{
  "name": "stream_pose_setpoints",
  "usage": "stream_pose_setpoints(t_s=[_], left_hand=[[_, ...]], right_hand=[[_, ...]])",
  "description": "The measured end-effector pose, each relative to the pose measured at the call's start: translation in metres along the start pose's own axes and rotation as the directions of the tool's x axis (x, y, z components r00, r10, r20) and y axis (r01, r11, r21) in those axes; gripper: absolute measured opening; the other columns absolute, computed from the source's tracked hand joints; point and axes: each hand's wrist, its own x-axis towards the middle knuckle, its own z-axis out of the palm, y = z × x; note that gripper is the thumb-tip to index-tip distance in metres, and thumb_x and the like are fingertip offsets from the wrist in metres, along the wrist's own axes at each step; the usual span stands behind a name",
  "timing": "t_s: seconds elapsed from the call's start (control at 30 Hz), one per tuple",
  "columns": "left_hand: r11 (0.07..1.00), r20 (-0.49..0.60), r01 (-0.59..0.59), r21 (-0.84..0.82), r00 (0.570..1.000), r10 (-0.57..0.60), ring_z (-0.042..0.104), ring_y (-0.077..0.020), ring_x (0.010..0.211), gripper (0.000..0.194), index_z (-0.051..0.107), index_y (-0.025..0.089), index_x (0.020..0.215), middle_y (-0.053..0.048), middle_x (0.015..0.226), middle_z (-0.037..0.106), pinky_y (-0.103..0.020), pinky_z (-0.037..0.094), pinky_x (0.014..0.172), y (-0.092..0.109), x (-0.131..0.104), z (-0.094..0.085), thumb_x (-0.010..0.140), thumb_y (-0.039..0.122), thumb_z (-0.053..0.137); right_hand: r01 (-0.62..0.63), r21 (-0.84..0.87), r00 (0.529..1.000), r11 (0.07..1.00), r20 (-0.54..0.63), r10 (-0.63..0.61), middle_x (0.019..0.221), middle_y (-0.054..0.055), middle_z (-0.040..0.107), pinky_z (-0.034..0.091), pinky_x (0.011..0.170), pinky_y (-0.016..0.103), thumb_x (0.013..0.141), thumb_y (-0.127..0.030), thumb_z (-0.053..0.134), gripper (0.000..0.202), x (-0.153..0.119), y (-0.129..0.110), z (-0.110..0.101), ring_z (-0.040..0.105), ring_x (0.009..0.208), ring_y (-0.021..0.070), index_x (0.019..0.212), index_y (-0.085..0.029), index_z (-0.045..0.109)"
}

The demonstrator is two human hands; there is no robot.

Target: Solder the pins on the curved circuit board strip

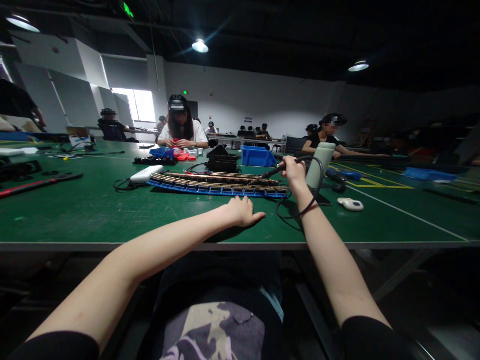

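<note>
1. Head view: the right hand is closed around a black pen-shaped corded tool, whose tip points left over the long blue tray of brown-and-gold strips.
2. Its black cable loops round the wrist and down onto the green table.
3. The left hand lies palm down on the table just in front of the tray, fingers loosely spread, holding nothing.
4. A pale green cylindrical bottle stands just behind the right hand.
5. A white oval device lies to the right, a blue plastic bin further back.
6. A person in a white shirt sits across the table.
</note>
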Motion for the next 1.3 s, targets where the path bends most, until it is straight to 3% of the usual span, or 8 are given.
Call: stream_pose_setpoints(t_s=[0.27,0.83,1.3], left_hand=[[1.000,0.013,0.011,0.009,1.000,-0.012,0.036,-0.0391,0.138,0.080,0.043,0.009,0.145,-0.019,0.154,0.034,-0.045,0.037,0.107,0.0012,-0.0017,-0.0023,0.094,0.066,0.019],[1.000,0.026,0.007,-0.018,1.000,-0.007,0.033,-0.0399,0.140,0.083,0.040,0.006,0.146,-0.021,0.156,0.031,-0.045,0.034,0.109,-0.0007,0.0003,-0.0005,0.094,0.067,0.019],[1.000,0.011,0.000,-0.001,1.000,0.000,0.037,-0.0404,0.137,0.080,0.044,0.006,0.143,-0.021,0.152,0.037,-0.045,0.038,0.105,-0.0002,-0.0005,-0.0007,0.095,0.065,0.021]], right_hand=[[-0.013,0.005,1.000,1.000,0.009,0.013,0.041,-0.004,0.048,0.037,0.042,0.023,0.073,-0.031,0.051,0.024,-0.0021,-0.0032,0.0010,0.040,0.036,0.0099,0.052,-0.019,0.058],[-0.015,-0.023,0.999,1.000,0.032,0.016,0.042,-0.004,0.045,0.040,0.046,0.025,0.073,-0.033,0.049,0.022,-0.0051,-0.0058,0.0015,0.042,0.039,0.0113,0.055,-0.021,0.055],[0.023,0.006,1.000,1.000,0.014,-0.023,0.044,-0.004,0.048,0.039,0.045,0.024,0.073,-0.032,0.049,0.022,-0.0039,-0.0043,0.0010,0.041,0.039,0.0104,0.055,-0.020,0.055]])
